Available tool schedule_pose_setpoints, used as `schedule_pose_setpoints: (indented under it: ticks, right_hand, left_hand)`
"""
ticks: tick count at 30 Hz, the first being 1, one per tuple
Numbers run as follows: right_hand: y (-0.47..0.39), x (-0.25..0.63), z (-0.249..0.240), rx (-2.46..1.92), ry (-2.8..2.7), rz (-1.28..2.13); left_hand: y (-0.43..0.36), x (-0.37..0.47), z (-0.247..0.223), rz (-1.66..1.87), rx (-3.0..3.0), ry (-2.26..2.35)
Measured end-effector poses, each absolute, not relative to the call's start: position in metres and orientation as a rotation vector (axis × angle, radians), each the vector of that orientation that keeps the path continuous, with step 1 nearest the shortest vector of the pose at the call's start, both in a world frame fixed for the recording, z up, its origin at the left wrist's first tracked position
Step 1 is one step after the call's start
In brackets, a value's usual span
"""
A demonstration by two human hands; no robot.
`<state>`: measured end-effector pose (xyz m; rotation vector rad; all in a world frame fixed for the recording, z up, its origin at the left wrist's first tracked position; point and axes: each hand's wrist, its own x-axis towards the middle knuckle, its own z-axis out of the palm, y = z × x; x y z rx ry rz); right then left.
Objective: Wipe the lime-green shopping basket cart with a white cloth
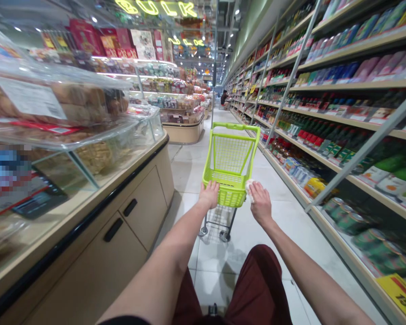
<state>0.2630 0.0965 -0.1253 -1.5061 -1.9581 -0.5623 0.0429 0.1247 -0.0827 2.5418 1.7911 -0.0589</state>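
A lime-green shopping cart [232, 175] with a mesh basket stands in the aisle straight in front of me, its wheels on the floor. My left hand [209, 196] is closed over the basket's near left corner. At the near right corner, my right hand [261, 204] presses a crumpled white cloth or wipe [250, 189] against the basket's side. Most of that wipe is hidden behind the fingers. The basket looks bare inside.
Glass-topped counters [131, 180] with packed food run along the left. Tall shelves [345, 167] of bottles and cans line the right, with a yellow price sign [401, 298] low down. Pale floor tiles [189, 162] lead ahead. A person [224, 97] is crouched far down the aisle.
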Motion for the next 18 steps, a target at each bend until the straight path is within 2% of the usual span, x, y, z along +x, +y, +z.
schedule_pose_setpoints:
  ticks: [4,9,14,18]
  right_hand:
    - [0.112,0.252,-0.131,-1.617,-1.969,-0.512]
    - [0.113,0.235,-0.159,-1.459,-1.964,-0.533]
    - [0.106,0.211,-0.134,-1.081,-2.072,-0.460]
    - [0.093,0.199,-0.120,-1.191,-2.020,-0.472]
  left_hand:
    - [0.122,0.038,-0.076,-0.155,2.568,1.771]
    - [0.104,0.034,-0.079,-0.143,2.541,1.816]
    - [0.078,0.023,-0.081,-0.105,2.535,1.845]
    - [0.056,0.018,-0.085,-0.048,2.582,1.798]
